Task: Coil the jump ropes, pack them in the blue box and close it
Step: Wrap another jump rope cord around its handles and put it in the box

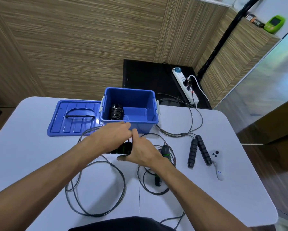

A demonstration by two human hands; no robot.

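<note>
Our left hand [110,139] curled over black handles [123,148], right hand [140,151] pinching the rope there, box [140,125] open near the tabletop's far edge, no writing we can read

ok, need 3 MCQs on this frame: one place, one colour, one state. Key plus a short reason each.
1. Where does the lid lie?
A. on the box
B. flat on the table, left of the box
C. on the floor

2. What colour is the box?
A. red
B. green
C. blue

3. What is in the box?
A. one coiled rope
B. nothing
C. the white controller

Key:
1 B, the lid rests beside the box's left wall.
2 C, walls and rim are blue.
3 A, a coiled black rope sits at its left end; the controller lies on the table.
</note>
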